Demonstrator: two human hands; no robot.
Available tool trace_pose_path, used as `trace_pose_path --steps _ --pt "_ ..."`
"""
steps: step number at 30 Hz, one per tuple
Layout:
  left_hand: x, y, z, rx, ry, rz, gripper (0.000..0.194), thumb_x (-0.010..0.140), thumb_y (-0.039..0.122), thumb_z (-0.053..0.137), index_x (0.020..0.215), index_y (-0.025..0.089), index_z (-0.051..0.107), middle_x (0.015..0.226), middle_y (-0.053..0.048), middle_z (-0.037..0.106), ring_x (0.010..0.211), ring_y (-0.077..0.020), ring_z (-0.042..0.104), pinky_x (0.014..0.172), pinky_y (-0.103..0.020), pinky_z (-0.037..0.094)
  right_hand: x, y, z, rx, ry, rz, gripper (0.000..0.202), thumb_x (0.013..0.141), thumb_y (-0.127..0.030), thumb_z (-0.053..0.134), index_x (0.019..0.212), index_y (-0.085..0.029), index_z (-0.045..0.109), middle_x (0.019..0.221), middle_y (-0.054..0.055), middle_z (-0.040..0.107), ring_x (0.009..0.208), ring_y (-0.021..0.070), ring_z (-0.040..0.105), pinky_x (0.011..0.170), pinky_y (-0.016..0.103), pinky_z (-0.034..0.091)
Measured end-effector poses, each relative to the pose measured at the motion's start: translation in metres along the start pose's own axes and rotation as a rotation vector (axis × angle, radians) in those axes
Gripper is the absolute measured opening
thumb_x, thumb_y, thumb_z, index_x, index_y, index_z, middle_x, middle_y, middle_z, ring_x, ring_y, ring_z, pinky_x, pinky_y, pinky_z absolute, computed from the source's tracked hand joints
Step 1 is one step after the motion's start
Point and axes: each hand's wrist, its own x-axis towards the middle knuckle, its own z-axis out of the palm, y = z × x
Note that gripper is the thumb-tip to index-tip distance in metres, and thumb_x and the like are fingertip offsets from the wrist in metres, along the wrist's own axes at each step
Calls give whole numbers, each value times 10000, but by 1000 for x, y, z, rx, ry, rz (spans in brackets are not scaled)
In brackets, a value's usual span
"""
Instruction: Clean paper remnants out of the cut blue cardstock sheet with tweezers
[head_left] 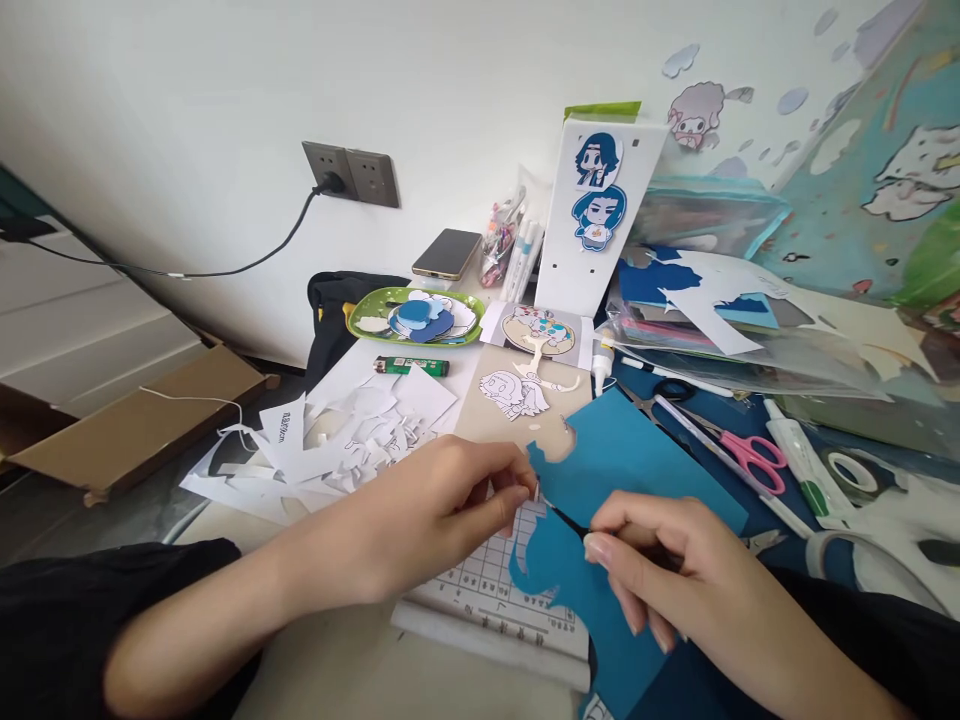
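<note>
My right hand (660, 560) pinches a thin black tool (571, 522) with a narrow, pale tip that points left; its exact kind does not show. Close to that tip, the thumb and forefinger of my left hand (457, 500) are pressed together, and whatever is between them is too small to make out. Beneath both hands lies a blue paper sheet (637, 450) with curved cut-outs along its left edge. Part of the sheet rests on a printed grid pad (495, 600). Just beyond the left hand is a paper cut-out of a drawn figure (514, 393).
White paper scraps (375, 440) and a green lighter (411, 366) lie to the left. Behind them stands a green tray (360, 325) of cut pieces. Pink-handled scissors (754, 455), a tube (795, 450) and tape (851, 470) lie right. A white stand (577, 270) rises behind.
</note>
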Motion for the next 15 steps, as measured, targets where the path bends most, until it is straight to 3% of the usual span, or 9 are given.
trace_pose_path --steps 3,6,15 --pt "2 -1 -1 17 74 -37 239 928 380 384 1048 271 560 707 40 574 610 -113 487 517 -215 322 1 -1 -7 46 85 -25 295 901 -401 488 734 -165 547 512 -35 522 409 59 434 411 163 354" --pt "4 0 -2 24 107 -42 278 918 414 393 996 232 589 673 27 575 556 -114 460 498 -218 317 2 -1 -16 78 139 -85 291 900 -400 496 746 -162 564 510 -36 530 402 58 444 411 166 359" --pt "-2 3 8 -112 -53 33 198 862 332 509 1005 200 546 850 -31 628 734 -158 581 656 -271 436 9 0 -34 117 315 -273 292 899 -399 495 753 -155 561 518 -34 549 396 64 448 414 183 349"
